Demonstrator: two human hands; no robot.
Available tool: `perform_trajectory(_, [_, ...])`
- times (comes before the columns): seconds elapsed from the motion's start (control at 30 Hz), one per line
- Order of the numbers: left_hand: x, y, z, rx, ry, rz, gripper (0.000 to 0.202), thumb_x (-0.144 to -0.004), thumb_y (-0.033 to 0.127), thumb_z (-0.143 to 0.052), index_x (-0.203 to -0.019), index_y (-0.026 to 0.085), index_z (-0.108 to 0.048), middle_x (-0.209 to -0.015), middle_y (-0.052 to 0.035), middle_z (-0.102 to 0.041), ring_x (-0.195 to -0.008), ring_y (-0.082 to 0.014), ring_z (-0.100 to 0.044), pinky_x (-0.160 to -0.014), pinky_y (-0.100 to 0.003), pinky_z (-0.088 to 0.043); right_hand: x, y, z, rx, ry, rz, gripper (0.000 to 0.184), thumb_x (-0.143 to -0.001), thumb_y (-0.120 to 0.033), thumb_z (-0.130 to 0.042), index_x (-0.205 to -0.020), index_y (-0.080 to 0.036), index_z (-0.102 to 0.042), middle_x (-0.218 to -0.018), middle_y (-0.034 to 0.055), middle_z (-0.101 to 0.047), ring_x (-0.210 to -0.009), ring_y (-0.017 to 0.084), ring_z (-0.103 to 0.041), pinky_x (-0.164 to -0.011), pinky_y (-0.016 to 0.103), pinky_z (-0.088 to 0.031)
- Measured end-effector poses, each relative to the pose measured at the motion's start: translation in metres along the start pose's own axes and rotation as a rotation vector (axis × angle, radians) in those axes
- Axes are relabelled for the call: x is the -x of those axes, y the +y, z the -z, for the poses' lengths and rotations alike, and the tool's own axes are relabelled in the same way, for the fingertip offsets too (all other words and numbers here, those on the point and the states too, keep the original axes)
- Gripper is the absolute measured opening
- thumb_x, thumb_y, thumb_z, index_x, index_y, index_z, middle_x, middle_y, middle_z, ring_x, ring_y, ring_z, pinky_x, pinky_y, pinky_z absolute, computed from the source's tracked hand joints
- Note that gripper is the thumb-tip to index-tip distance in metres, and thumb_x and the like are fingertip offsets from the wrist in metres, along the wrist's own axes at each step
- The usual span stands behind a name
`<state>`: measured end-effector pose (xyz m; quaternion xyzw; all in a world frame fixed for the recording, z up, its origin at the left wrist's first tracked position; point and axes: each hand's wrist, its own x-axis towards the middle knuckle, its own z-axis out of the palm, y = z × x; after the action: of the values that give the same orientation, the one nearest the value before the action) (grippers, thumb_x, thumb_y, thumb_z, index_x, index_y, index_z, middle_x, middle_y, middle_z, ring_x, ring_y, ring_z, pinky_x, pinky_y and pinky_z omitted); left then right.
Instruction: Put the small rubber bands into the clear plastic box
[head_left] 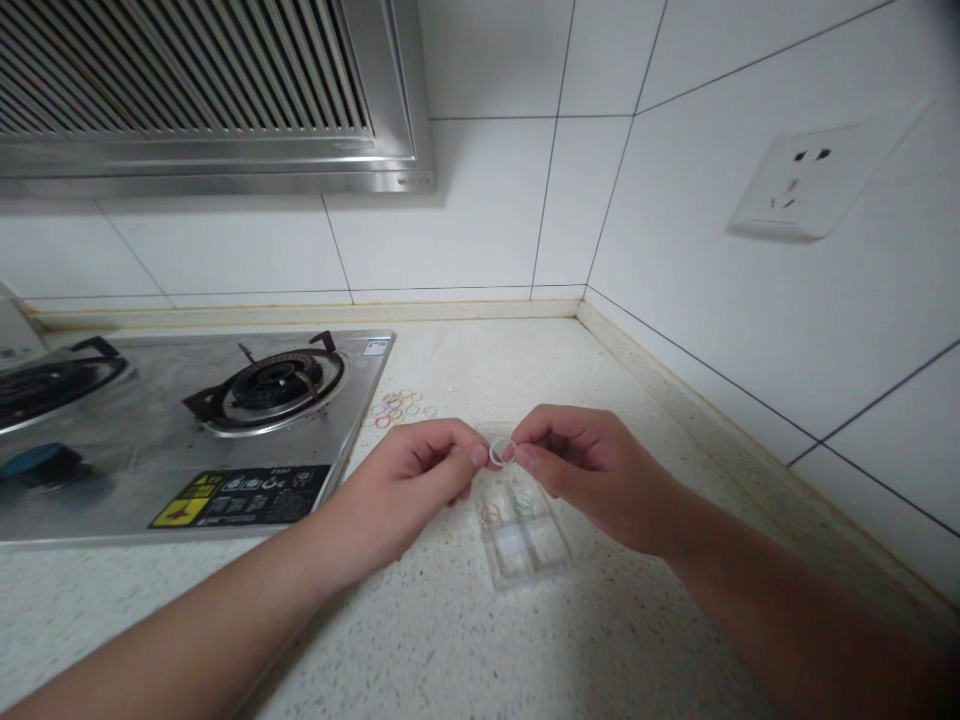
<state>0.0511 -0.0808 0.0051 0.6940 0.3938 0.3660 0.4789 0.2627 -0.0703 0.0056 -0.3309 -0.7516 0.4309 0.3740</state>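
Note:
A small white rubber band [501,453], looped into a ring, is pinched by its two sides between my hands. My left hand [424,470] closes thumb and forefinger on its left edge, and my right hand [581,460] does the same on its right edge. Just below them on the counter lies a clear plastic box [531,574] with compartments. Pinkish bands [490,514] sit in one compartment and green bands [523,502] in the one beside it. My hands partly hide the far end of the box.
A loose pile of coloured bands [397,406] lies beyond my left hand, by the edge of the steel gas stove [172,450]. Above the stove is a range hood [225,90]. Tiled walls meet behind the speckled counter [420,640], with a socket [799,185] at right.

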Motion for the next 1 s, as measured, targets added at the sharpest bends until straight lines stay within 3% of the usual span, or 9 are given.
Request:
perform_trajectory(0.27, [-0.0010,0.0013,0.0002,0.064,-0.055,0.039,0.038,-0.096,0.040,-0.050,-0.072,0.014,-0.064,-0.058,0.0034,-0.050,-0.055,-0.0083,-0.040,-0.054,-0.023,-0.030,0.0018,-0.0012,-0.0010,0.190,0.098,0.178,0.009,-0.088,-0.024,-0.063,-0.083,-0.018,-0.066,-0.064,-0.0022,-0.058,-0.057,0.009,-0.048,-0.050,0.020,-0.039])
perform_trajectory(0.47, [-0.0015,0.0004,0.0004,0.162,-0.084,0.078,0.039,-0.095,0.047,-0.051,-0.084,0.015,-0.069,-0.056,0.0038,-0.049,-0.052,-0.0084,-0.038,-0.050,-0.023,-0.027,0.0018,0.0005,-0.0011,0.274,0.142,0.326,0.002,-0.085,-0.018,-0.066,-0.086,-0.019,-0.065,-0.060,-0.0052,-0.056,-0.052,0.006,-0.048,-0.049,0.018,-0.039])
perform_trajectory(0.67, [-0.0016,-0.0007,0.0007,0.143,-0.097,0.067,0.049,-0.096,0.050,-0.050,-0.063,0.015,-0.056,-0.056,0.0033,-0.049,-0.053,-0.0076,-0.037,-0.050,-0.023,-0.027,0.0046,0.0052,-0.0002,0.386,0.099,0.434,0.009,-0.083,-0.014,-0.067,-0.091,-0.019,-0.066,-0.063,-0.0057,-0.057,-0.051,0.005,-0.049,-0.050,0.017,-0.040])
perform_trajectory(0.83, [0.0000,0.0002,0.0013,0.140,-0.062,0.060,0.029,-0.091,0.040,-0.060,-0.077,0.015,-0.064,-0.057,0.0055,-0.049,-0.053,-0.0070,-0.038,-0.052,-0.022,-0.028,0.0048,0.0072,0.0008,0.421,0.086,0.441,0.016,-0.081,-0.010,-0.067,-0.093,-0.021,-0.066,-0.064,-0.0064,-0.057,-0.052,0.005,-0.049,-0.052,0.017,-0.040])
perform_trajectory(1.0, [-0.0009,-0.0016,0.0022,0.110,-0.032,0.053,0.024,-0.091,0.037,-0.060,-0.083,0.016,-0.068,-0.057,0.0055,-0.051,-0.053,-0.0071,-0.040,-0.052,-0.022,-0.029,0.0044,0.0070,0.0018,0.323,0.131,0.357,0.022,-0.085,-0.016,-0.066,-0.105,-0.024,-0.059,-0.064,-0.0077,-0.053,-0.052,0.006,-0.045,-0.050,0.018,-0.040])
